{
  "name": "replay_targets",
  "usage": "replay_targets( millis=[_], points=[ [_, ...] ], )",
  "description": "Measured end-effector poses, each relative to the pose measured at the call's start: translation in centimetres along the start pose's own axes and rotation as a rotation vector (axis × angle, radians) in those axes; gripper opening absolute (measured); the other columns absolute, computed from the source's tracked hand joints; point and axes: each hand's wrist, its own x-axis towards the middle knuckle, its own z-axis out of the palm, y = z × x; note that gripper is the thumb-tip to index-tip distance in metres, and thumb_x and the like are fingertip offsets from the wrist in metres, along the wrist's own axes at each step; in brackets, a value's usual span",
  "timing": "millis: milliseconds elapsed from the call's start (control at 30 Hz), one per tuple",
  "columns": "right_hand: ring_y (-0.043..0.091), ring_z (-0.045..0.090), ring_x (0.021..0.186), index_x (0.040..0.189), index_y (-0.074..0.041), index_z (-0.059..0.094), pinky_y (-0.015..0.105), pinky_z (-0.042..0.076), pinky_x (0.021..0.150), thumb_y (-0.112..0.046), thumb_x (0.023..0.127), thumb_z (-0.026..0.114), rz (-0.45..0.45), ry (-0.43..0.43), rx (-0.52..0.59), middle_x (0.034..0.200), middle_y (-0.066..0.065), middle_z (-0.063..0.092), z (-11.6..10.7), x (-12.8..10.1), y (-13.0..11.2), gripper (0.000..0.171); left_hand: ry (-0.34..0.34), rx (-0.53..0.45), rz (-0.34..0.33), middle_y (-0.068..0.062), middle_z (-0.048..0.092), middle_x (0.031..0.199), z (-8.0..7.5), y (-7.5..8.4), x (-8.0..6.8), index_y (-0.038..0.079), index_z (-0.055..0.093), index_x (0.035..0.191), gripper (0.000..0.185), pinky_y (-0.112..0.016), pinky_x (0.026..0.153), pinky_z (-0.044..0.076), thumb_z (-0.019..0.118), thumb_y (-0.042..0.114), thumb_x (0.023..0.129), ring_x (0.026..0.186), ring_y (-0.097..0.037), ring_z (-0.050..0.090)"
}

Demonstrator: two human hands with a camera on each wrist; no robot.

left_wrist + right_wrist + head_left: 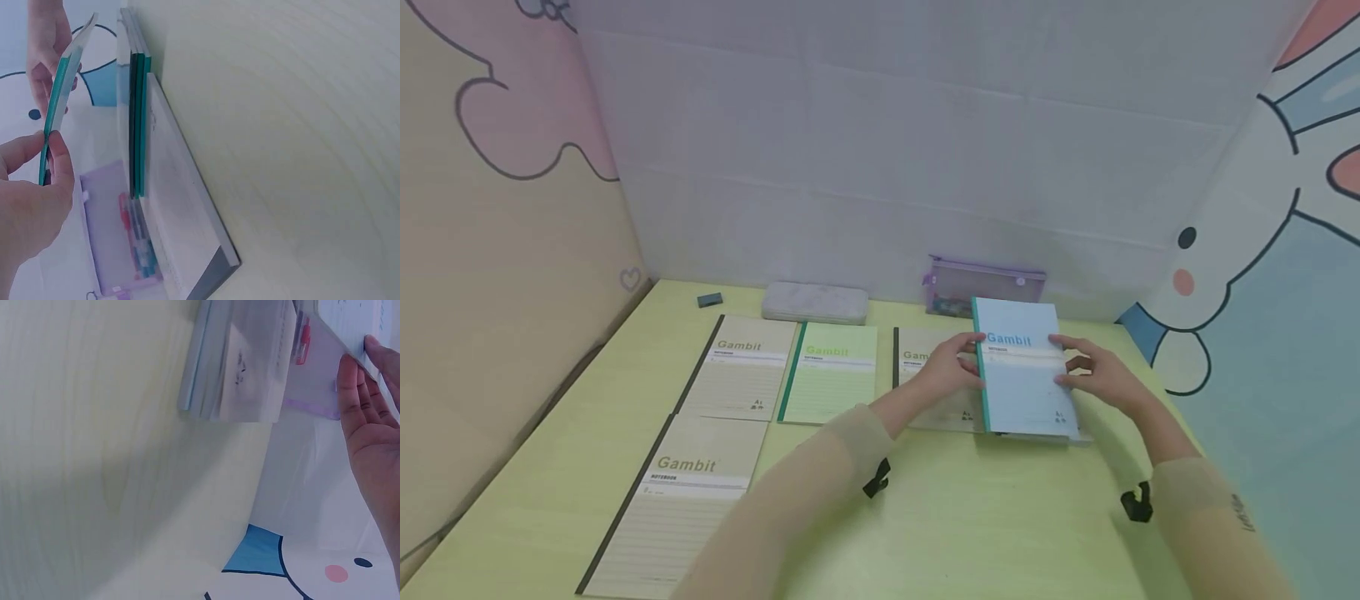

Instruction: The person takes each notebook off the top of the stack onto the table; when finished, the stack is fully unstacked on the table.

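A light blue Gambit notebook (1022, 371) with a green spine is lifted a little above a stack of notebooks (1045, 435) at the table's right. My left hand (951, 367) pinches its spine edge (55, 94) between thumb and fingers. On the opposite edge, my right hand (1093, 371) holds it, fingers (356, 381) against the cover. The stack (139, 112) beneath shows blue and green covers. A beige notebook (928, 371) lies partly under my left hand.
Three more Gambit notebooks lie flat: beige (741, 367), green (831, 371), and beige (677, 508) near the front left. At the back stand a grey pencil case (815, 302), a purple clear pouch (985, 285) and a small dark eraser (709, 300). Walls enclose the yellow table (970, 533).
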Motion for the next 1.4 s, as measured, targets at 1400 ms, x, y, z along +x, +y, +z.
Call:
replay_targets(
  millis=[1400],
  points=[
    [0.013,0.06,0.093,0.142,-0.018,0.044,0.021,0.054,0.077,-0.008,0.079,0.076,-0.02,0.127,0.477,0.134,0.006,0.042,4.7,-1.3,-17.5,0.072,-0.144,0.087,0.077,0.001,0.047,0.133,-15.1,8.8,-11.3,0.029,0.042,0.14,0.07,-0.036,0.08,0.056,0.069,0.0,0.082,0.101,-0.024,0.06]
  ],
)
